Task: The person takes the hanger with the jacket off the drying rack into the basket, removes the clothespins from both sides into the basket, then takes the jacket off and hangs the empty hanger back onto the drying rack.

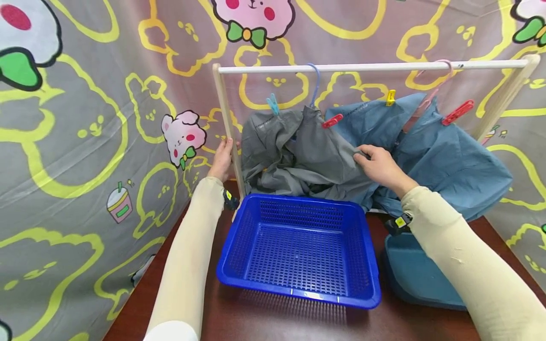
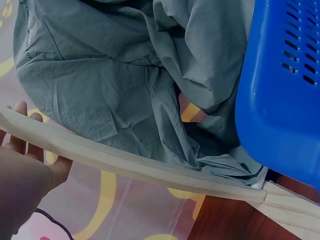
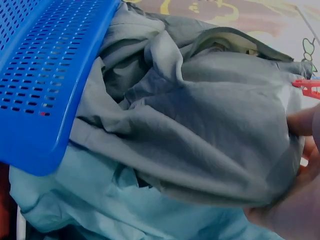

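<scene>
A wrinkled grey garment [image 1: 320, 149] hangs from a blue hanger [image 1: 316, 80] on the drying rack, with a light blue clothespin [image 1: 273, 103] and a red clothespin [image 1: 332, 121] at its top. My right hand [image 1: 378, 166] pinches the garment's right side between thumb and fingers; in the right wrist view, the grey cloth [image 3: 210, 130] spreads left from the fingertips. At the rack's left end, my left hand [image 1: 222, 158] grips the wooden post [image 1: 227, 113]. The left wrist view has its fingers reaching behind that post [image 2: 100, 154].
A blue garment [image 1: 465, 166] hangs at right on a pink hanger [image 1: 445, 78], with yellow [image 1: 390, 97] and red [image 1: 458, 112] clothespins. A blue perforated basket [image 1: 273, 288] stands before the rack, a teal tub [image 1: 422, 279] to its right. Patterned curtains [image 1: 85, 142] surround the brown table [image 1: 239, 317].
</scene>
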{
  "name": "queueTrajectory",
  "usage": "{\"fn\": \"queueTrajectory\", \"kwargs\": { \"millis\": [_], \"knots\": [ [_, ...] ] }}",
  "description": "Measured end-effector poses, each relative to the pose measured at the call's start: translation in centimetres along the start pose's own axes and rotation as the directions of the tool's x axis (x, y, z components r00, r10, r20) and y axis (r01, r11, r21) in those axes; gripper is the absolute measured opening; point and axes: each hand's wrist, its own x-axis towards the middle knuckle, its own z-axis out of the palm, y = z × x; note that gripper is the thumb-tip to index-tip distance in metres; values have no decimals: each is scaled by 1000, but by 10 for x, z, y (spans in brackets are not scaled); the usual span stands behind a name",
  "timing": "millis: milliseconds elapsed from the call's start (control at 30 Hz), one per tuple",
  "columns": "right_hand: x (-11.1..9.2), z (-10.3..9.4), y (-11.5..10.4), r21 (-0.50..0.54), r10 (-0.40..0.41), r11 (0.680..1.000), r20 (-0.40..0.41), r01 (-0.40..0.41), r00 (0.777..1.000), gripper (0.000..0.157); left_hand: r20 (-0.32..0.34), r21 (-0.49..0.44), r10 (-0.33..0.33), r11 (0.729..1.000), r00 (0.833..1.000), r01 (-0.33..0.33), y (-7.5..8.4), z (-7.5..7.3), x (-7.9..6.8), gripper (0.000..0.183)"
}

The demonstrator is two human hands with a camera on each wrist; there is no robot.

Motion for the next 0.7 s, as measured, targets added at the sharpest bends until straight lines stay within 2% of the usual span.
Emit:
{"fn": "queueTrajectory", "kwargs": {
  "millis": [100,300,533,700],
  "knots": [
    [3,1,-2,-13,0,1000,-30,0,1000,35,9,7,3,1000,1000,-3,0,0,0,48],
    [5,0,-6,-30,-27,999,-8,27,1000,26,23,25,10,1000,1000,-10,-3,-2,1,46],
    [4,-6,0,52,-11,999,-20,12,1000,27,40,42,9,999,999,-10,-3,-3,2,44],
    [3,-9,2,26,-21,999,-30,22,999,28,36,48,3,999,999,-5,-3,-3,1,45]
  ]
}}
